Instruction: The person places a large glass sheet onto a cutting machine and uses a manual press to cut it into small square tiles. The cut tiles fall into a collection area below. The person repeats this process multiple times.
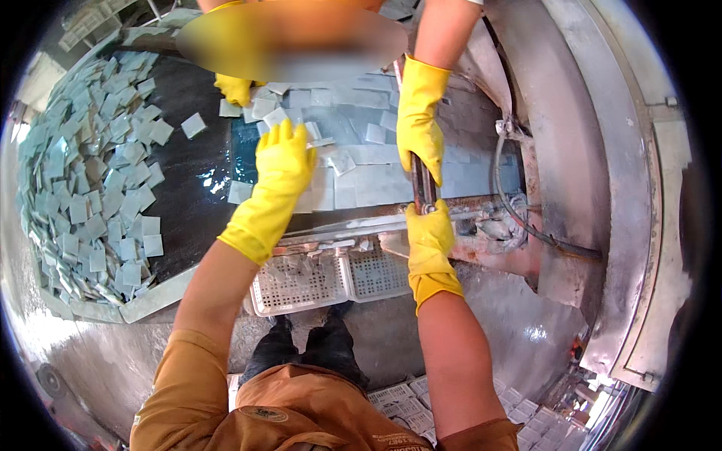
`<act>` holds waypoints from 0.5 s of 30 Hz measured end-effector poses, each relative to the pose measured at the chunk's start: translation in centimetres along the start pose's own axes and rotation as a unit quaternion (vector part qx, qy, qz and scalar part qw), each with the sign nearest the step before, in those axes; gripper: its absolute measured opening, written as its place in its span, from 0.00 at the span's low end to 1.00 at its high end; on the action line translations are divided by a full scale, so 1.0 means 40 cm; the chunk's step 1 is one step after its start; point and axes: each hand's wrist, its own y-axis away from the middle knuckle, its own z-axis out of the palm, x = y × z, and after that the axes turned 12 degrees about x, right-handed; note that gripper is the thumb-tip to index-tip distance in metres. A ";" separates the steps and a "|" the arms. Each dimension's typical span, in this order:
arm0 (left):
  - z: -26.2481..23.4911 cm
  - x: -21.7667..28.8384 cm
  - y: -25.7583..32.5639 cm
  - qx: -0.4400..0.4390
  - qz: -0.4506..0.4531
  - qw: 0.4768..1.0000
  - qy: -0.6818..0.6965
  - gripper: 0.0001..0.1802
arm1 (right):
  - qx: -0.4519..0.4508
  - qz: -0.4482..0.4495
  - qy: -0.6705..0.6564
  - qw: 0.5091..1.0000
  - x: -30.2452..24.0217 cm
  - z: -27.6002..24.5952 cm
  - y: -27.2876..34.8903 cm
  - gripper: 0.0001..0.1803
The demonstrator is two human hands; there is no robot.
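Note:
My left hand [284, 165], in a yellow rubber glove, reaches over pale square tiles [368, 180] on the dark wet bed. Its fingers are stretched out among loose tiles, one tile [274, 117] at the fingertips. My right hand [430, 233], gloved the same, is closed round the near end of a rusty metal bar [423, 184] that lies across the tiles. A co-worker opposite has one yellow-gloved hand [420, 124] on the same bar, farther along. The co-worker's other gloved hand [235, 89] is by loose tiles at the far left.
A large heap of loose tiles [113, 188] lies at the left. Below the bed's near edge sit white perforated baskets [301, 286]. At right are a hose [504, 188] and a big curved metal housing [571, 150]. More tiles or crates [406, 398] lie on the floor behind me.

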 end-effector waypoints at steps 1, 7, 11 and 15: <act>-0.004 -0.011 0.002 0.039 0.022 0.999 0.020 0.34 | 0.007 -0.001 0.006 1.000 0.009 0.002 0.003 0.32; 0.108 0.050 0.021 -0.020 -0.006 0.998 -0.060 0.47 | -0.001 0.011 0.007 1.000 -0.007 0.004 0.009 0.31; 0.241 0.209 -0.030 -0.019 -0.087 0.993 -0.080 0.51 | 0.019 -0.001 0.017 1.000 -0.007 0.001 0.013 0.29; 0.300 0.263 -0.054 -0.074 0.017 0.997 0.030 0.45 | -0.008 0.006 -0.014 1.000 -0.019 -0.012 0.012 0.28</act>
